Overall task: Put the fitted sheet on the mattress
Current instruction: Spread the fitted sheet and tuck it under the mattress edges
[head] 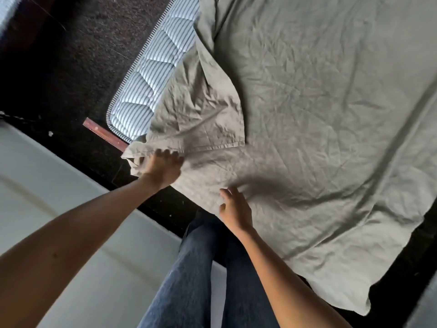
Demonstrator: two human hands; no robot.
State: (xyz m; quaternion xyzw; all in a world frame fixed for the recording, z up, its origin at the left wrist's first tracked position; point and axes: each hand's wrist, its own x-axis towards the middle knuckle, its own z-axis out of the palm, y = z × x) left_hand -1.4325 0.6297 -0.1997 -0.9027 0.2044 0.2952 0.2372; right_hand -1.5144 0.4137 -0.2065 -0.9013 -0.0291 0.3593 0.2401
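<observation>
A wrinkled grey-green fitted sheet [319, 110] lies spread over most of the mattress [153, 67], whose blue-and-white striped quilted top shows bare at the left corner. A flap of the sheet is folded back near that corner, its hemmed edge running across. My left hand [163, 169] grips the bunched hem at the sheet's corner, by the mattress's near edge. My right hand [234, 207] rests on the sheet a little to the right, fingers relaxed and spread, holding nothing.
A dark carpet [82, 43] surrounds the bed. A reddish wooden bed-frame edge [104, 136] pokes out under the bare mattress corner. A pale smooth surface [59, 185] fills the lower left. My legs in blue jeans [196, 268] stand against the bed's near side.
</observation>
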